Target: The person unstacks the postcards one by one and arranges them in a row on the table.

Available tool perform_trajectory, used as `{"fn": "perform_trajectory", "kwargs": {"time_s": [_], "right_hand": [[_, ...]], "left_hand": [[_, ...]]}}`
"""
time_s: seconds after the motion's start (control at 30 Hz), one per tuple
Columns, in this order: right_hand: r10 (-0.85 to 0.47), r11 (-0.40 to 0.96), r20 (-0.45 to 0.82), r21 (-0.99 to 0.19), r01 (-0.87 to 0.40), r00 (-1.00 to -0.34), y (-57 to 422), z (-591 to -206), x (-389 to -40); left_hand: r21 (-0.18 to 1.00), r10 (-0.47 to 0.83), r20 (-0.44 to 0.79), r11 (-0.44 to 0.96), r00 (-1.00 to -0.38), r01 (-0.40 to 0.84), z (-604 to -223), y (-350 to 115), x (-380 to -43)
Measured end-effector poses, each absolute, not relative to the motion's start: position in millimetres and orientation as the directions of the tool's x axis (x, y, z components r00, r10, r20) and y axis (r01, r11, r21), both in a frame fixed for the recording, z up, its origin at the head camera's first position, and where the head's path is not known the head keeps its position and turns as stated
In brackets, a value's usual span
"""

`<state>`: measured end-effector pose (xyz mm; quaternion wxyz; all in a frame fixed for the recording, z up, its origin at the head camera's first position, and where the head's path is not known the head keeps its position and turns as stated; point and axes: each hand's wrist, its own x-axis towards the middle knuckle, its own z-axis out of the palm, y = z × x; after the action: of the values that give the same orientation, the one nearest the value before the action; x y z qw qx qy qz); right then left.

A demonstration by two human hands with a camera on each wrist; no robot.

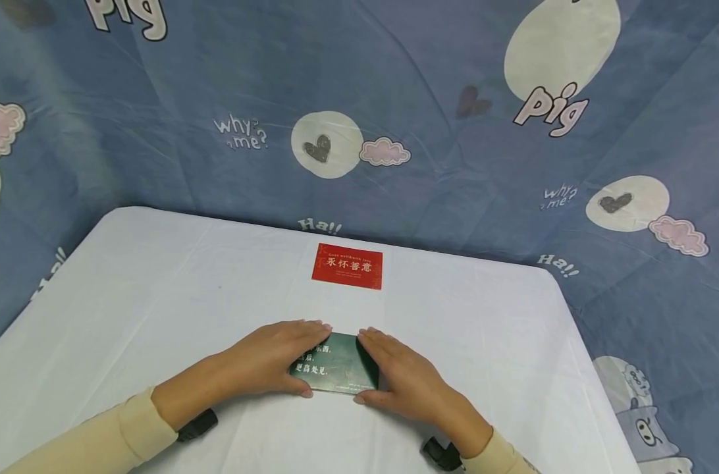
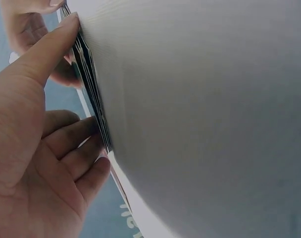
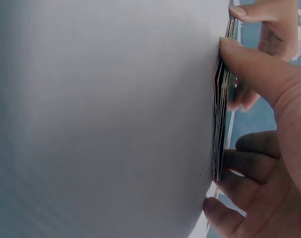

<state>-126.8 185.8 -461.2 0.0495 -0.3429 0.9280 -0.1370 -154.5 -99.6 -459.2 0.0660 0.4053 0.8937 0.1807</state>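
Observation:
A small stack of cards (image 1: 342, 368) lies flat on the white table, its top card dark green with white lettering. My left hand (image 1: 270, 359) grips the left end, thumb at the near edge and fingertips at the far edge. Mirroring it, my right hand (image 1: 403, 375) grips the right end in the same way. In the left wrist view the layered edges of the stack (image 2: 93, 94) show slight gaps between cards. The right wrist view also shows the stack's edge (image 3: 220, 109) between thumb and fingers. Part of the lettering is hidden under the left hand.
Beyond the stack, a red card (image 1: 347, 266) with pale lettering lies on the white tabletop (image 1: 484, 329). A blue patterned cloth (image 1: 395, 191) hangs behind the table's far edge and along its sides. Dark devices (image 1: 197, 425) are strapped at both wrists.

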Motion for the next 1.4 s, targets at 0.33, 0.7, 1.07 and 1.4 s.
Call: {"fn": "perform_trajectory", "kwargs": {"time_s": [0.33,0.7,1.07,1.4], "right_hand": [[-0.638,0.741,-0.039,-0.305,-0.599,-0.769,184.0,-457.2,-127.7],[-0.636,0.741,-0.027,-0.299,-0.601,-0.771,182.3,-451.8,-130.4],[-0.629,0.757,-0.044,-0.262,-0.599,-0.776,175.4,-439.9,-142.8],[-0.644,0.743,-0.009,-0.242,-0.624,-0.765,163.7,-434.7,-158.9]], "left_hand": [[0.368,0.746,0.038,0.608,-0.665,0.703,-458.5,-99.9,-154.8],[0.364,0.745,0.022,0.615,-0.666,0.7,-449.4,-101.5,-157.8],[0.378,0.705,-0.011,0.66,-0.709,0.65,-438.2,-106.5,-167.5],[0.377,0.714,0.025,0.642,-0.7,0.668,-431.6,-118.4,-181.8]]}}
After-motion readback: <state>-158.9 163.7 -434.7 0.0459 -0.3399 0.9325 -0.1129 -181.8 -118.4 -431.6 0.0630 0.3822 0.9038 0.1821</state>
